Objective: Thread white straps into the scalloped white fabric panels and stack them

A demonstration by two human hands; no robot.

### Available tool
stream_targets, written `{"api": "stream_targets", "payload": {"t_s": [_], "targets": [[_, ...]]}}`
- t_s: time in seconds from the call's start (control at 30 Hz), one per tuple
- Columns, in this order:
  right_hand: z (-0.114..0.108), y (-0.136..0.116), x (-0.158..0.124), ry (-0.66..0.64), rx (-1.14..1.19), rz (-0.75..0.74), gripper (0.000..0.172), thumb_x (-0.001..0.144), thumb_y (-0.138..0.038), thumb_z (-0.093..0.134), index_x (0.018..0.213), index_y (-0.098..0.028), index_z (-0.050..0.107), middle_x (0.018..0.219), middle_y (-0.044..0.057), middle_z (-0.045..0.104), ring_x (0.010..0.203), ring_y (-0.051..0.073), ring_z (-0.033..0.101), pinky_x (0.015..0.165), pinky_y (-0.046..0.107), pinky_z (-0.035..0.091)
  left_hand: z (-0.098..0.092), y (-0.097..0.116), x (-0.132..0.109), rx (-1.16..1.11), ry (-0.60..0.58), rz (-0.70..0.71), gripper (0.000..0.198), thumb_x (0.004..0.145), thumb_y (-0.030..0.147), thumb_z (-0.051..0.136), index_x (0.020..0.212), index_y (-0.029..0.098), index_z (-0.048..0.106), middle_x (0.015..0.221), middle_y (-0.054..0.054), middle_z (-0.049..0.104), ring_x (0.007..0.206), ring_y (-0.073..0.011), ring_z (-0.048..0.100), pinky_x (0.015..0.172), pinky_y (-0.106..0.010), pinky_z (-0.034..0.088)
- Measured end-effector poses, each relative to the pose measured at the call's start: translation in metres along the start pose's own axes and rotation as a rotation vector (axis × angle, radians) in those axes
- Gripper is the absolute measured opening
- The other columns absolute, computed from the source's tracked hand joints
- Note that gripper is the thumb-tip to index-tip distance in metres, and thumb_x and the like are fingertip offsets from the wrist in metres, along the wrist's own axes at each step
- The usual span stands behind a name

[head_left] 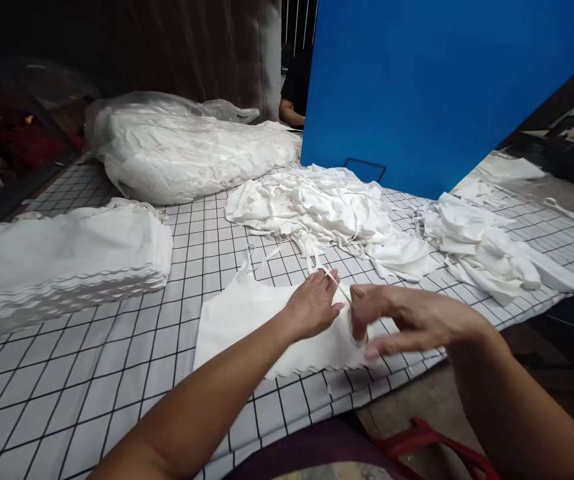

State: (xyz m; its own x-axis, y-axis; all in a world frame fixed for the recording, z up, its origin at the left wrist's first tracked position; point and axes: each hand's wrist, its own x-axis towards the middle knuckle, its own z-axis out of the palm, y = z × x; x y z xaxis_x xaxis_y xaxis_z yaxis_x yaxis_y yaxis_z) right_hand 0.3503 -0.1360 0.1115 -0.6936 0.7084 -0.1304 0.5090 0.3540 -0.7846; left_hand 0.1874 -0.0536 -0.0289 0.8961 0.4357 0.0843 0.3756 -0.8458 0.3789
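Note:
A white camisole [244,313] with thin straps and a wavy hem lies spread on the table in front of me. My left hand [314,303] rests flat on its upper right part, fingers stretched toward a strap. Over the garment's right edge hovers my right hand [411,317], its fingers bent down and the thumb apart from them. Motion blurs its fingertips, and nothing shows between them; whether they touch the cloth is unclear. Just beyond the camisole lies a loose heap of white garments [311,203] with trailing straps.
A neat stack of white garments [77,243] lies at left on the checked tablecloth [131,373]. Behind it sits a clear plastic bag [181,150] of white cloth. More white garments [487,247] lie at right. A blue panel [417,87] stands behind; another person's arm [291,113] shows beside it.

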Motion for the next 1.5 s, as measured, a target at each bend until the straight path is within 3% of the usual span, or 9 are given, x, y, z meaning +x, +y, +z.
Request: {"api": "stream_targets", "payload": {"t_s": [0.13,0.33,0.53,0.67,0.8,1.03,1.27,1.37,1.5], "targets": [[0.011,-0.020,-0.017,-0.017,-0.013,0.024,0.022,0.091,-0.040,0.065,0.091,-0.020,0.075,0.094,0.007,0.072,0.091,0.019,0.062,0.083,0.032,0.047,0.000,0.001,0.000,0.029,-0.049,-0.047,0.065,0.101,0.047,0.028,0.153,0.008,0.027,0.164,-0.014,0.019,0.153,-0.0308,0.014,0.125,-0.047,0.016],[-0.005,0.064,0.024,0.612,-0.100,0.470,0.041,0.096,-0.052,0.047,0.089,-0.016,0.066,0.088,0.008,0.067,0.078,0.018,0.058,0.068,0.030,0.042,0.001,0.000,0.002,0.049,-0.006,-0.026,0.067,0.101,0.051,0.026,0.153,0.009,0.029,0.164,-0.012,0.022,0.154,-0.0282,0.007,0.126,-0.045,0.014],[-0.018,0.119,0.064,0.475,-0.212,0.552,0.021,0.084,-0.038,0.065,0.085,-0.016,0.064,0.088,0.007,0.065,0.078,0.018,0.056,0.072,0.030,0.041,0.003,-0.002,0.004,0.074,-0.011,-0.026,0.067,0.101,0.052,0.025,0.152,0.010,0.031,0.162,-0.014,0.027,0.153,-0.0270,0.013,0.125,-0.045,0.016],[-0.026,0.113,0.064,0.364,-0.136,0.554,0.026,0.081,-0.040,0.068,0.071,-0.018,0.059,0.070,0.002,0.061,0.065,0.014,0.050,0.062,0.028,0.038,0.003,-0.002,0.004,0.071,-0.008,-0.023,0.065,0.101,0.051,0.026,0.151,0.009,0.033,0.160,-0.014,0.032,0.152,-0.0278,0.018,0.125,-0.045,0.017],[-0.035,0.099,0.049,0.215,0.163,0.503,0.035,0.084,-0.050,0.064,0.075,-0.016,0.063,0.073,0.003,0.062,0.066,0.013,0.051,0.063,0.028,0.040,0.000,0.000,0.003,0.074,0.005,-0.006,0.063,0.101,0.050,0.029,0.148,0.009,0.037,0.157,-0.014,0.036,0.150,-0.0283,0.023,0.125,-0.045,0.016],[-0.020,0.048,-0.021,0.017,0.279,0.365,0.037,0.092,-0.048,0.058,0.092,-0.014,0.074,0.072,0.001,0.063,0.068,0.012,0.056,0.064,0.026,0.042,-0.003,0.003,0.002,0.056,-0.032,-0.059,0.062,0.100,0.050,0.030,0.147,0.011,0.037,0.159,-0.014,0.034,0.150,-0.0325,0.023,0.123,-0.046,0.019],[0.015,0.007,-0.089,0.042,0.402,0.344,0.032,0.098,-0.038,0.053,0.104,-0.016,0.074,0.079,0.005,0.068,0.073,0.014,0.064,0.069,0.025,0.049,-0.005,0.003,0.004,0.072,-0.045,-0.047,0.061,0.100,0.047,0.029,0.148,0.010,0.035,0.161,-0.014,0.029,0.150,-0.0321,0.021,0.123,-0.046,0.019],[0.015,0.012,-0.086,0.084,0.418,0.242,0.028,0.097,-0.035,0.055,0.101,-0.014,0.074,0.082,0.007,0.067,0.075,0.014,0.063,0.069,0.024,0.049,-0.005,0.003,0.004,0.066,-0.044,-0.039,0.061,0.100,0.047,0.030,0.148,0.010,0.035,0.162,-0.014,0.028,0.151,-0.0316,0.020,0.123,-0.046,0.018],[0.005,0.030,-0.057,0.355,0.433,0.051,0.024,0.093,-0.035,0.062,0.097,-0.015,0.076,0.082,0.006,0.063,0.073,0.013,0.054,0.068,0.026,0.045,-0.003,0.000,0.003,0.012,0.015,-0.058,0.069,0.098,0.048,0.039,0.154,0.013,0.020,0.164,-0.016,0.019,0.151,-0.0307,0.019,0.123,-0.046,0.020]]}}
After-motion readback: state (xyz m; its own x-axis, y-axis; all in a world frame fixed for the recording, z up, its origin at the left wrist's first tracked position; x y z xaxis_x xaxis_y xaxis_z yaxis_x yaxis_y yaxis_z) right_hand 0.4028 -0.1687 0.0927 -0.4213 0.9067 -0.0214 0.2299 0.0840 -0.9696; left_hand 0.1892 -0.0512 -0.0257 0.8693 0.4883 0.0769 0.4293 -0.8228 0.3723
